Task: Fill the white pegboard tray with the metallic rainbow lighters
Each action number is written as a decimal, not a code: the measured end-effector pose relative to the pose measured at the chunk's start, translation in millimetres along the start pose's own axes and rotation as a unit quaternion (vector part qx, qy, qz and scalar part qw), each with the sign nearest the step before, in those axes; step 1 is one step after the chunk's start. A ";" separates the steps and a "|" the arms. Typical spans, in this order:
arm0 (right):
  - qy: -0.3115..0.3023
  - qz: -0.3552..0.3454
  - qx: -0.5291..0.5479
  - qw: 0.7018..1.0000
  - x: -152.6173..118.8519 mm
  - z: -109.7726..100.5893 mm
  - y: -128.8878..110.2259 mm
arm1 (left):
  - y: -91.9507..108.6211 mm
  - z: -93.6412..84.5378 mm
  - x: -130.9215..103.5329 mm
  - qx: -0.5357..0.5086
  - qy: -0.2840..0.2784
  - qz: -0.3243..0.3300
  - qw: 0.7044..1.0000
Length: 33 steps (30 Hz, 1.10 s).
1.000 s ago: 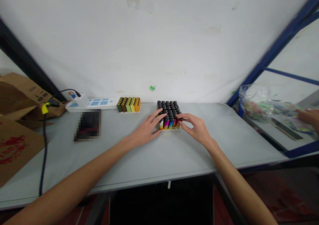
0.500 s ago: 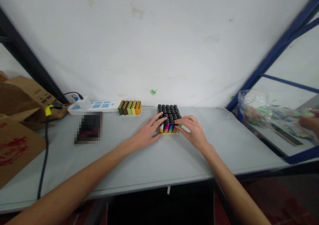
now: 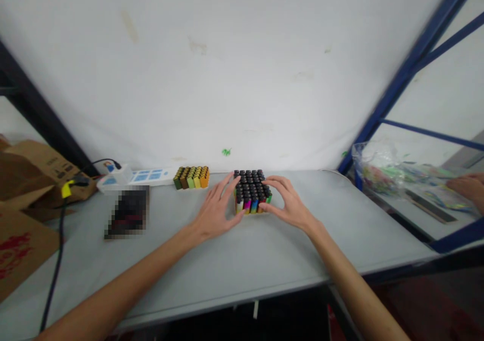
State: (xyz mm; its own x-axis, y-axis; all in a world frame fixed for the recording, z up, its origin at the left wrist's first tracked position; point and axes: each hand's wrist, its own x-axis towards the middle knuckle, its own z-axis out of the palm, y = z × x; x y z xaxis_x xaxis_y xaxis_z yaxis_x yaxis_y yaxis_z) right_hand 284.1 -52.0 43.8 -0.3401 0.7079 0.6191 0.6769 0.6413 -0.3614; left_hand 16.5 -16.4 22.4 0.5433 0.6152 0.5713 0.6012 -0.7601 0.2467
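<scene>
A block of upright lighters (image 3: pixel 250 184) with black tops and multicoloured bodies stands near the back of the table, packed in tight rows. My left hand (image 3: pixel 215 212) is at its left side, fingers spread, the thumb by the front left corner. On the opposite side, my right hand (image 3: pixel 288 205) curves round the right edge with thumb and fingers apart. The fingertips of both hands are at or very near the lighters; whether they press on them I cannot tell. Left of them is a smaller tray of lighters (image 3: pixel 191 177) with gold tops and green, brown, yellow and orange bodies.
A white power strip (image 3: pixel 153 176) lies along the wall, with a black cable (image 3: pixel 56 265) at left. A blurred dark flat object (image 3: pixel 128 212) rests nearby. Cardboard boxes (image 3: pixel 26 250) fill the left. Beyond the blue frame (image 3: pixel 393 91) are plastic bags (image 3: pixel 381 167) and another person's hand (image 3: pixel 469 187).
Both hands have opened out from the front and top of the lighters to their two sides. My right fingers have left the front row. The camera view has shifted slightly.
</scene>
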 end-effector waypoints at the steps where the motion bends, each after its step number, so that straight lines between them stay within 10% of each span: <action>1: -0.023 -0.003 -0.013 1.000 4.5 -2.2 2.8 | 2.1 -2.0 3.1 0.000 0.005 -0.003 1.000; 13: -0.304 0.039 -0.085 0.948 83.6 19.9 42.3 | -51.2 11.3 61.7 -0.086 -0.185 -0.028 0.979; 21: -0.224 0.006 -0.067 0.972 68.6 38.4 38.7 | -59.9 29.6 52.3 -0.225 -0.103 -0.039 0.968; 33: -0.223 -0.011 -0.079 0.972 42.4 14.0 -8.7 | -48.2 -10.3 34.4 -0.186 -0.212 -0.006 0.959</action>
State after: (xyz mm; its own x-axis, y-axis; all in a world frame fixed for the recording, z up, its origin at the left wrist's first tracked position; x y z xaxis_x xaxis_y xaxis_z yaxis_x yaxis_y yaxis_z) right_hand 254.7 -23.4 63.5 -0.5808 0.7751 0.2490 0.7458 0.6292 -0.2188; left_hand 0.2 39.2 38.2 0.7739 0.5951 0.2167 0.4016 -0.7257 0.5587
